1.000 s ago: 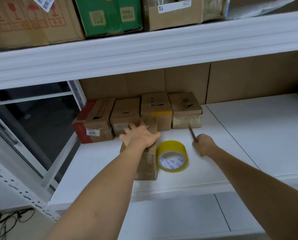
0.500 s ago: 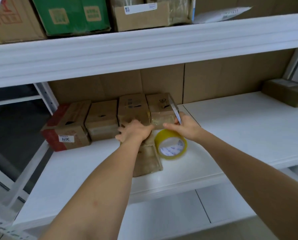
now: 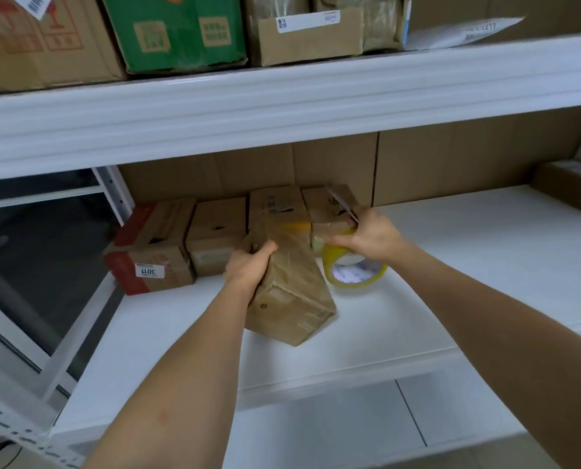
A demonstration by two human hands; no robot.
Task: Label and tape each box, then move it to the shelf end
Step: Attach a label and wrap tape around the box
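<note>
Left hand (image 3: 248,267): fingers curled over the far upper edge of the taped brown box (image 3: 292,296), gripping it. The box sits tilted, its near lower corner on the white shelf (image 3: 451,299).

Right hand (image 3: 370,236): fingers closed on the top of the yellow tape roll (image 3: 355,274), which stands on edge just right of the box. A thin blade-like tool (image 3: 341,204) projects up from the same hand.

Behind the box, four cartons stand in a row at the left end of the shelf; the leftmost, a red-and-brown carton (image 3: 152,247), carries a white label (image 3: 149,270). Another parcel (image 3: 569,191) lies at the far right. The upper shelf (image 3: 282,106) carries more cartons, one of them green (image 3: 174,32).
</note>
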